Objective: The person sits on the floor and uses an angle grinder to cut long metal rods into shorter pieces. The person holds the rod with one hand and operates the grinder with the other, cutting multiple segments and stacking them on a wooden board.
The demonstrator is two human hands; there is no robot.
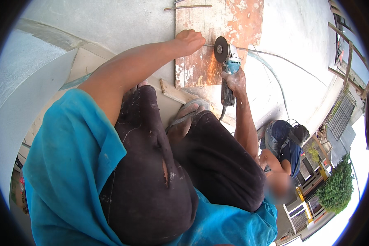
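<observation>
While the disc of the grinder stands across the thin metal rod, the cut appears to be under way rather than finished. An orange glow just on the near side of the disc looks like sparks over the worn board. The rod lies over the board, showing briefly between the left hand and the disc, then running off well to the right; whether it is parted, and how deep the cut is, cannot be told, since the disc hides that spot. The left hand is closed in a fist around the rod, left of the disc; the right hand is wrapped firmly about the grinder's body from the near side. At the far left edge of the board lies a short rod piece, perhaps an earlier cut. The long stretch on the right looks undivided, so more could remain.
</observation>
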